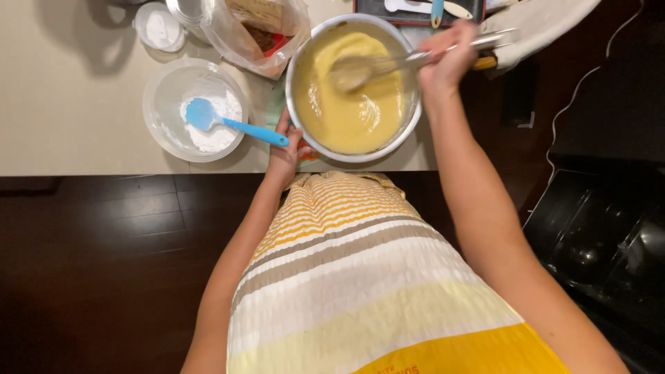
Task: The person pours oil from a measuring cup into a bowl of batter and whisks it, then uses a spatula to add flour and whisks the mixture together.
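At the counter's (69,104) near edge, the right hand (447,59) grips a whisk (367,68) in smooth yellow batter (353,104); the left hand (287,149) clasps the bowl (305,135). Flour (215,128) beside it remains unmixed.

A cream table (69,104) carries a metal bowl of yellow batter (353,86), a clear bowl of white powder (195,111), a plastic bag (253,31) and a small round lid (159,26).
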